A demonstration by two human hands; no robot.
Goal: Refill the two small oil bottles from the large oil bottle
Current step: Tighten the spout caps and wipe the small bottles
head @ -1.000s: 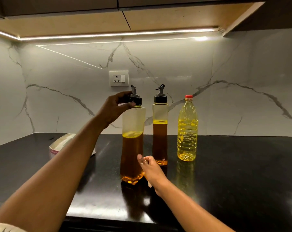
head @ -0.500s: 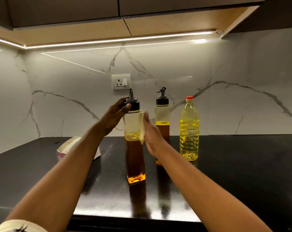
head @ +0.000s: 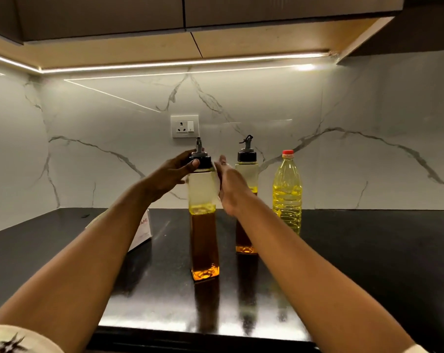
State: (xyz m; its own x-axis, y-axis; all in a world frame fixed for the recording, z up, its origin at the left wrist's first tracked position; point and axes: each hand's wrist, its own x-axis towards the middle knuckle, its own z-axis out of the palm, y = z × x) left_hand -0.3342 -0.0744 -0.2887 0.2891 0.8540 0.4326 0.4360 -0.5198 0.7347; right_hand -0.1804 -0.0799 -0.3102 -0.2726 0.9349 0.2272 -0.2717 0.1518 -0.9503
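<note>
A tall square small oil bottle (head: 204,238) stands upright on the black counter (head: 368,263), about two-thirds full of amber oil. My left hand (head: 170,174) grips its black pourer cap (head: 201,160) from the left. My right hand (head: 231,189) lies against the bottle's upper right side with its fingers straight and pointing up. The second small oil bottle (head: 246,171), with the same black cap, stands behind my right wrist and is partly hidden by it. The large oil bottle (head: 287,194), holding yellow oil under a red cap, stands at the right by the wall.
A white packet (head: 144,230) lies on the counter behind my left forearm. The marble wall carries a power socket (head: 184,126) above the bottles. Cabinets hang overhead. The counter's front edge (head: 203,335) runs just below the near bottle.
My right hand rose from the counter to the near bottle's upper right side. That bottle went from tilted to upright. My left hand stayed on the cap.
</note>
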